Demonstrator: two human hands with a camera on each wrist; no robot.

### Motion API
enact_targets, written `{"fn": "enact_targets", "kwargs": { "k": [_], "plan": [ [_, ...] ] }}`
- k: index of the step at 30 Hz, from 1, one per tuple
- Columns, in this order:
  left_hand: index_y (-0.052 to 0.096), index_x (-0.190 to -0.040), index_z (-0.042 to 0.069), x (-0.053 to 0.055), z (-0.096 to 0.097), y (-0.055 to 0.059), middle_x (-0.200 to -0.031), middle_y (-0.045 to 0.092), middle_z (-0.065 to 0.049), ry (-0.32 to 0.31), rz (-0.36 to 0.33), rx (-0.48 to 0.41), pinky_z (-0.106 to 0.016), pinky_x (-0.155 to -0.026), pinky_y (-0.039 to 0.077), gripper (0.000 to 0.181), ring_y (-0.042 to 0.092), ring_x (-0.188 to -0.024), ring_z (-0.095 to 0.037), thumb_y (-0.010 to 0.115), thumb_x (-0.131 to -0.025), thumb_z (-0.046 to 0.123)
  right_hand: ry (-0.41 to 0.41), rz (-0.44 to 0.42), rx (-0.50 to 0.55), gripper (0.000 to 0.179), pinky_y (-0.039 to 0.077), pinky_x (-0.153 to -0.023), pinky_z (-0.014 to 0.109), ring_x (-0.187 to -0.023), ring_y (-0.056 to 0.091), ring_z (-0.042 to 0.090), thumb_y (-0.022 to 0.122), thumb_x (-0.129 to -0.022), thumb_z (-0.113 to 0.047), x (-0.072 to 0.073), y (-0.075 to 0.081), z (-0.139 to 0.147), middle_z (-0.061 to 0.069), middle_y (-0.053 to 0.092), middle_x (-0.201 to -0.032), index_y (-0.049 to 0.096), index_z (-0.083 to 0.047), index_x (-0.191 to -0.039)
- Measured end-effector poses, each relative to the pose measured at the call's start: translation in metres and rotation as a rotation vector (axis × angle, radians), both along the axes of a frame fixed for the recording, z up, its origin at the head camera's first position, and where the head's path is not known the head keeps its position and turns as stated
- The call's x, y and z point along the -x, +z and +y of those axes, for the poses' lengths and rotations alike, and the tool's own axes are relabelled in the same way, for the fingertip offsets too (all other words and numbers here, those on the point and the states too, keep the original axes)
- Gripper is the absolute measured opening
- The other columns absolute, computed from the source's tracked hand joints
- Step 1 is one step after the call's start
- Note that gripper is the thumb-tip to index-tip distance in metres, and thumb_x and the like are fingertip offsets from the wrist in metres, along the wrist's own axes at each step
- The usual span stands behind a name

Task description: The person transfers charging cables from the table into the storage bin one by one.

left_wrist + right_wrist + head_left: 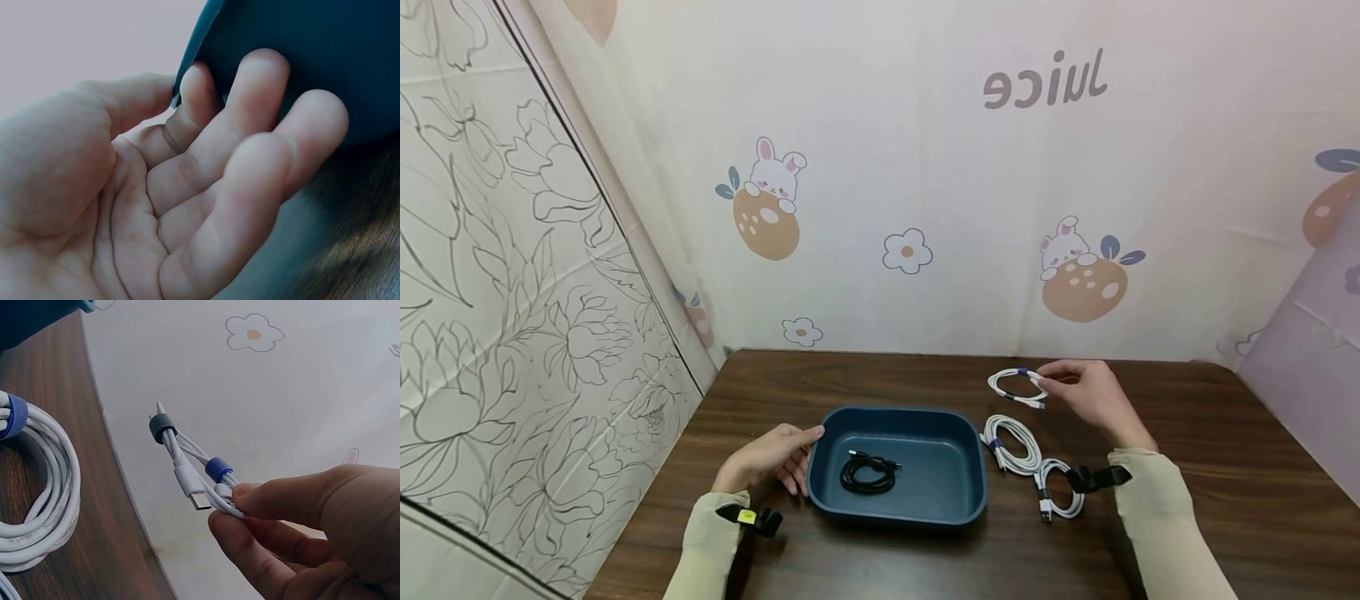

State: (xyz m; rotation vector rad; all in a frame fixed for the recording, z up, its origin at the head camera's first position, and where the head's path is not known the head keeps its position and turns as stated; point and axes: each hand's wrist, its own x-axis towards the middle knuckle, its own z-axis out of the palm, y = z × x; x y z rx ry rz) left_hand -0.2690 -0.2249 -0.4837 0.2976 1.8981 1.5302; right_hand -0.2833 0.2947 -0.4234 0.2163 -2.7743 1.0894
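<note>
My left hand (775, 460) holds the left end of a dark blue tray (910, 518), thumb at its rim and fingers against the outer wall, as the left wrist view shows. Inside the tray lies a coiled black cable (868, 475). Behind and to the right of it, my right hand (1090, 398) pinches a thin coiled white USB cable (1000, 392) between thumb and fingertips. That cable has a blue strap (219, 470) and a dark strap (162, 428) around it, with a metal plug (199, 499) showing.
To the right of the tray lie a thicker white cable coil (1018, 446) with a blue strap and a smaller white cable coil (1063, 492). They sit on a dark wooden table (850, 371). A printed curtain (910, 167) hangs behind its back edge.
</note>
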Motion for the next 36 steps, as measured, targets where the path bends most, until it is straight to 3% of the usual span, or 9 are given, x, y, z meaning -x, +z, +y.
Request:
{"fn": "enact_targets", "kwargs": {
  "k": [14, 36],
  "plan": [
    [0.069, -0.085, 0.004, -0.001, 0.001, 0.001, -0.068, 0.072, -0.006, -0.003, -0.002, 0.001, -0.028, -0.050, 0.058, 0.056, 0.071, -0.057, -0.017, 0.046, -0.108, 0.049, 0.007, -0.057, 0.025, 0.026, 0.051, -0.072, 0.034, -0.088, 0.064, 0.022, 0.069, -0.101, -0.026, -0.003, 0.004, -0.009, 0.017, 0.073, -0.114, 0.075, -0.006, -0.117],
    [0.068, -0.082, 0.005, -0.001, 0.000, 0.001, -0.063, 0.070, -0.003, -0.008, 0.001, -0.004, -0.027, -0.049, 0.057, 0.056, 0.071, -0.057, -0.018, 0.045, -0.109, 0.049, 0.028, -0.047, 0.020, 0.025, 0.051, -0.070, 0.034, -0.087, 0.064, 0.023, 0.069, -0.101, -0.024, -0.006, 0.009, -0.020, 0.017, 0.073, -0.113, 0.075, -0.006, -0.117]
  ]
}}
